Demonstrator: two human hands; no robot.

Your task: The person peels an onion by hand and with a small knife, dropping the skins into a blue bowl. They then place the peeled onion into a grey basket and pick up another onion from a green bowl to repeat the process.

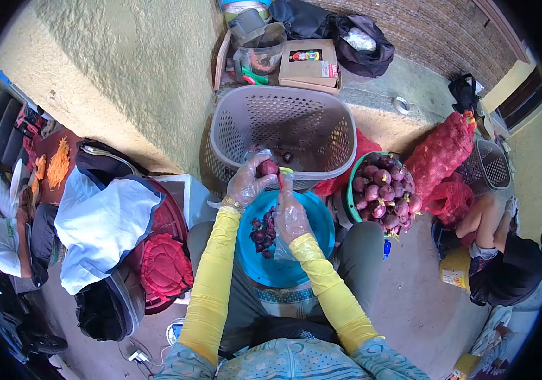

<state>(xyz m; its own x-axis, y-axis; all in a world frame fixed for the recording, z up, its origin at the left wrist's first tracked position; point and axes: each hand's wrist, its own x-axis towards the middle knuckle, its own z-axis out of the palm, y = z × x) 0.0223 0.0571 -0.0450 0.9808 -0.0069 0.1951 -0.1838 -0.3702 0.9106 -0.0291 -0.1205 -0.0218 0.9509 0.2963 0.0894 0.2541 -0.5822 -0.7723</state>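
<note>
My left hand point(250, 183), in a clear plastic glove, grips a red onion point(267, 168) above the near rim of the laundry-style basket. Close by on the right, my gloved right hand point(291, 212) is closed round a small hand tool point(285, 172) with red and yellow-green parts; its blade is hard to make out. Below both hands, a blue basin point(318, 235) sits between my knees with dark red onion skins point(263, 237) in it. A few onions point(287, 156) lie inside the grey perforated basket point(346, 149). To the right, a green-rimmed tub point(352, 201) is heaped with red onions point(385, 192).
Red mesh sacks point(439, 152) of onions lean at the right, near a seated person point(505, 266). Another person point(8, 240) sits at far left. A cardboard box point(309, 63) stands on the ledge behind the basket. White cloth point(103, 218) covers a red basin at the left.
</note>
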